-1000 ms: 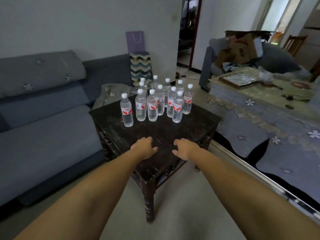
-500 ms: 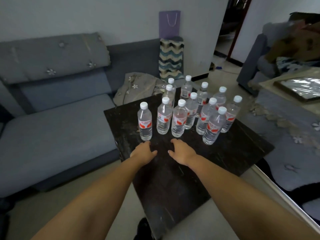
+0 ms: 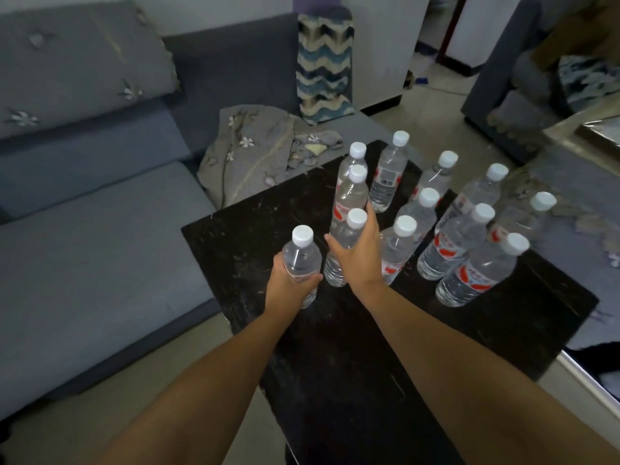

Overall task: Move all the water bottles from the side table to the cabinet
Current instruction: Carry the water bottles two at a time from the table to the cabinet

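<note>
Left hand: we are gripping the nearest bottle [image 3: 299, 260] with our left hand [image 3: 291, 284], fingers and thumb curled round its lower body; whether it is lifted off the bench [image 3: 352, 364] we cannot tell.
Right hand: our right hand [image 3: 356, 251] is reaching round a second bottle [image 3: 345, 243] just right of the left hand, thumb on one side and fingers going round the far side, so it is closing on that bottle.
Behind the right hand: two taller-looking bottles [image 3: 349, 193] are standing in line straight beyond our fingers, touching or nearly touching the one we are taking.
Right of the right hand: the remaining bottles [image 3: 469, 236] are crowding the bench in a loose cluster, the closest one [image 3: 397, 250] sitting just beside our wrist and narrowing the room there.
Left of the left hand: a grey sofa [image 3: 100, 213] is running along the bench edge, with a crumpled flowered cloth [image 3: 255, 152] lying on its seat beyond the bench corner.
Far beyond: a zigzag-patterned cushion [image 3: 323, 65] is standing upright at the sofa's end.
</note>
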Demonstrator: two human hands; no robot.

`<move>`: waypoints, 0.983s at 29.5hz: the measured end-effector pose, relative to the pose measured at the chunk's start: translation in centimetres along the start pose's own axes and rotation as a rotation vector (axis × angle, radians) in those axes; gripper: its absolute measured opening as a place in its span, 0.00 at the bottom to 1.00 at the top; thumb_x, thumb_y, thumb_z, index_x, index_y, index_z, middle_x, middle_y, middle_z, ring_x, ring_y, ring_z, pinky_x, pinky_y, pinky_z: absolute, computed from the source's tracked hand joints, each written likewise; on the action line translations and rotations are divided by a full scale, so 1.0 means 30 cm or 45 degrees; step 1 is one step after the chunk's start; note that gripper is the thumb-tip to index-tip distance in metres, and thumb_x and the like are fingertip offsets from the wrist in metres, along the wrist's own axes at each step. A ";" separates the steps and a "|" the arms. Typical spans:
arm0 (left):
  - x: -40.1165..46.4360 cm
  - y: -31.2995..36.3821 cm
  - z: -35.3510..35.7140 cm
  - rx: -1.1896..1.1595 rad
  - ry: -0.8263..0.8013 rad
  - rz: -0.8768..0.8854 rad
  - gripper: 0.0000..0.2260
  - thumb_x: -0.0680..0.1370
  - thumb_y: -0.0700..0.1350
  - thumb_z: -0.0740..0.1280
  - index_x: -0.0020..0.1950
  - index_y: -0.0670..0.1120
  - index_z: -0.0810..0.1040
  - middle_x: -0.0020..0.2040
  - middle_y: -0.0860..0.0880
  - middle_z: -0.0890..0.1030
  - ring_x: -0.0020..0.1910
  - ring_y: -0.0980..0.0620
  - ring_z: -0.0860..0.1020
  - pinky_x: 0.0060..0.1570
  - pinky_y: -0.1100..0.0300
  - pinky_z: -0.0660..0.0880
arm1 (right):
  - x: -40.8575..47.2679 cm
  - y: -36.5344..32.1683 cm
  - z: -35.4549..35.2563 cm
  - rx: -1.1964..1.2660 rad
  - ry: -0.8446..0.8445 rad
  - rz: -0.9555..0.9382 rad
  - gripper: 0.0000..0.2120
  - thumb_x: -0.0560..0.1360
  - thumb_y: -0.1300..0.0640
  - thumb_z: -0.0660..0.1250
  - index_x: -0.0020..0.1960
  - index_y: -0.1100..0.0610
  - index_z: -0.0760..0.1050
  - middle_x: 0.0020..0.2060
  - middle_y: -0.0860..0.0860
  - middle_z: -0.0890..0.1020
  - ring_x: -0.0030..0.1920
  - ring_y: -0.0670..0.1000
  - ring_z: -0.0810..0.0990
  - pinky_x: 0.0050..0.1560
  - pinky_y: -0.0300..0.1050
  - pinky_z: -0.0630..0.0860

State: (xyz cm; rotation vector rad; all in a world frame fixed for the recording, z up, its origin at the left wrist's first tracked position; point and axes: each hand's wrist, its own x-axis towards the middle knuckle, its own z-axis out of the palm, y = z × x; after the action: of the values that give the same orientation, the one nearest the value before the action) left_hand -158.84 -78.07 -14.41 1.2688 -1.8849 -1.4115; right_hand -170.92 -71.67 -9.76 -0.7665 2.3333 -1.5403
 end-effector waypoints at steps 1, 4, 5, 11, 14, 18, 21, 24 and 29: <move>0.002 -0.002 0.003 -0.019 -0.001 0.006 0.31 0.65 0.44 0.79 0.62 0.51 0.67 0.54 0.55 0.76 0.53 0.54 0.77 0.53 0.67 0.70 | 0.000 0.010 0.006 0.009 0.008 0.020 0.43 0.68 0.55 0.77 0.76 0.55 0.58 0.71 0.54 0.69 0.73 0.54 0.67 0.74 0.53 0.65; 0.024 -0.004 0.005 -0.037 -0.021 0.018 0.30 0.65 0.45 0.79 0.62 0.52 0.67 0.50 0.57 0.75 0.47 0.59 0.75 0.48 0.70 0.69 | 0.008 0.039 0.026 -0.027 0.029 0.081 0.39 0.66 0.54 0.78 0.71 0.56 0.63 0.67 0.54 0.72 0.69 0.54 0.71 0.69 0.56 0.70; 0.029 -0.001 0.004 -0.029 -0.029 0.002 0.31 0.65 0.46 0.79 0.63 0.50 0.67 0.50 0.56 0.75 0.48 0.57 0.75 0.49 0.66 0.69 | 0.008 0.047 0.024 -0.029 0.008 0.091 0.40 0.66 0.54 0.79 0.71 0.55 0.62 0.67 0.54 0.71 0.69 0.54 0.70 0.70 0.56 0.70; 0.046 -0.021 -0.019 0.074 -0.121 -0.030 0.33 0.66 0.49 0.78 0.66 0.44 0.67 0.58 0.47 0.78 0.59 0.46 0.78 0.57 0.56 0.74 | -0.032 0.141 0.028 0.004 -0.173 0.185 0.39 0.68 0.56 0.78 0.72 0.53 0.62 0.67 0.51 0.74 0.69 0.52 0.72 0.69 0.49 0.70; 0.042 -0.005 -0.034 0.138 -0.128 0.002 0.35 0.67 0.51 0.78 0.68 0.45 0.66 0.63 0.45 0.76 0.61 0.46 0.76 0.62 0.53 0.73 | -0.033 0.147 0.026 -0.059 -0.229 0.218 0.33 0.68 0.54 0.77 0.68 0.54 0.66 0.62 0.50 0.78 0.64 0.50 0.76 0.65 0.46 0.72; 0.013 -0.006 -0.076 0.082 -0.148 -0.098 0.32 0.66 0.52 0.77 0.66 0.47 0.70 0.61 0.46 0.79 0.59 0.46 0.78 0.62 0.48 0.74 | -0.084 0.147 -0.005 -0.120 -0.359 0.253 0.30 0.67 0.56 0.77 0.65 0.53 0.67 0.60 0.49 0.79 0.63 0.50 0.78 0.65 0.48 0.73; -0.049 -0.010 -0.106 0.098 -0.205 -0.144 0.31 0.66 0.52 0.77 0.65 0.47 0.71 0.58 0.47 0.80 0.56 0.47 0.80 0.60 0.47 0.76 | -0.170 0.152 -0.050 -0.138 -0.417 0.268 0.31 0.68 0.57 0.76 0.67 0.54 0.68 0.62 0.50 0.79 0.64 0.51 0.77 0.67 0.51 0.73; -0.147 0.000 -0.106 0.172 -0.234 -0.147 0.33 0.65 0.53 0.78 0.66 0.47 0.69 0.60 0.48 0.79 0.58 0.47 0.78 0.60 0.51 0.75 | -0.281 0.156 -0.128 -0.175 -0.397 0.287 0.31 0.68 0.57 0.76 0.67 0.53 0.68 0.62 0.50 0.78 0.64 0.51 0.77 0.66 0.49 0.73; -0.345 0.034 -0.036 0.276 -0.320 -0.126 0.32 0.66 0.54 0.77 0.64 0.47 0.68 0.61 0.47 0.78 0.58 0.46 0.77 0.54 0.56 0.73 | -0.477 0.181 -0.319 -0.292 -0.297 0.373 0.31 0.69 0.54 0.76 0.67 0.56 0.66 0.63 0.54 0.77 0.64 0.54 0.76 0.65 0.53 0.74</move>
State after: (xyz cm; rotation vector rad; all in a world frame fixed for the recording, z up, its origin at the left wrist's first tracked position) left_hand -153.56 -69.54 -11.45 1.3536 -2.2213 -1.5088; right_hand -165.08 -54.72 -11.90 -0.5829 2.3435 -1.0201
